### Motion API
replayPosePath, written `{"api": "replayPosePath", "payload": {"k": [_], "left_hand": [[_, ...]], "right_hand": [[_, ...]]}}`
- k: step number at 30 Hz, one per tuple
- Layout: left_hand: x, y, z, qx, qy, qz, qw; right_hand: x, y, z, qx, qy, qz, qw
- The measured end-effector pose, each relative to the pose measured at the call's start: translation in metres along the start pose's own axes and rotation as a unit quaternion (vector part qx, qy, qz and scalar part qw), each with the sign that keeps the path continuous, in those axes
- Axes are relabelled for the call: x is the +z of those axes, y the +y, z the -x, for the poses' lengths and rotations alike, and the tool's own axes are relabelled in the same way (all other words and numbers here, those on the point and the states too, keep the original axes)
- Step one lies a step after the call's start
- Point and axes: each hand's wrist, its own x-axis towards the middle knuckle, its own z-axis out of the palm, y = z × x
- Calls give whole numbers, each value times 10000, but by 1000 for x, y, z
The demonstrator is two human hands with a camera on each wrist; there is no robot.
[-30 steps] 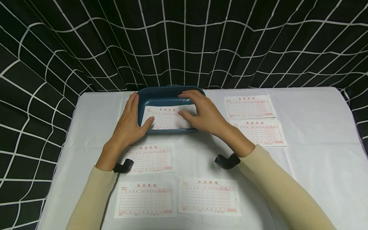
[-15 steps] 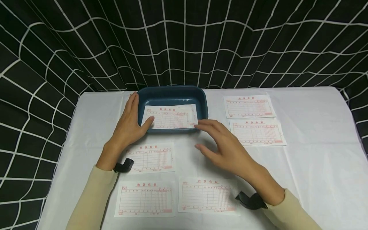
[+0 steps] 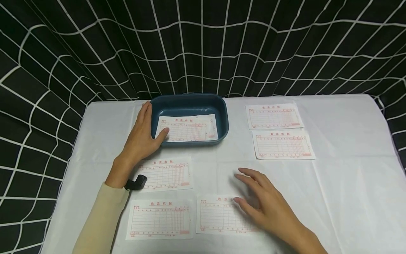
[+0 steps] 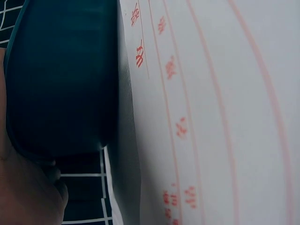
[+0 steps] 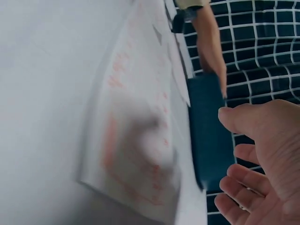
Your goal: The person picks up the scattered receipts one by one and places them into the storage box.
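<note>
From the head view, a dark blue plastic tray [image 3: 222, 121] sits at about twelve o'clock on the white-covered bench [image 3: 342, 183]. One white receipt form printed in red [image 3: 187, 128] already lies inside it. The left hand [image 3: 141, 135] rests flat against the tray's nine o'clock wall, fingers straight, thumb tip over the near rim touching that form; its grip holds nothing. The right hand [image 3: 269, 210] hovers at five o'clock, fingers spread and relaxed, empty, over the right end of the nearest loose form [image 3: 219, 215].

By my count there are six forms: one in the tray, five out on the bench. Besides the nearest one, the loose ones are one below the left wrist [image 3: 168, 173], one at seven o'clock [image 3: 160, 218], and two stacked in a column at two o'clock [image 3: 273, 116] [image 3: 282, 144]. I judge the gathering barely started, with one in and five left.

The left wrist view shows the tray's dark wall [image 4: 61, 79] close against the palm [image 4: 23, 192], with a form's red print beside it.

The right wrist view, blurred, shows open fingers [image 5: 243, 187] above a form [image 5: 136, 140], the tray [image 5: 208, 131] beyond.
</note>
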Motion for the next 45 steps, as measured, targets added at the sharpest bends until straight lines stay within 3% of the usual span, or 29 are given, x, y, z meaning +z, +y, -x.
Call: {"api": "replayPosePath", "payload": {"k": [13,23,45], "left_hand": [[0,0,0,-38,-1,-59,10000],[-2,0,1,33,51,-87,9999],[0,0,1,67,60,-39,10000]], "right_hand": [[19,8,43,-357,265,436,9981],[31,8,63,-29,482,690,9964],[32,13,73,307,393,784,9957]]}}
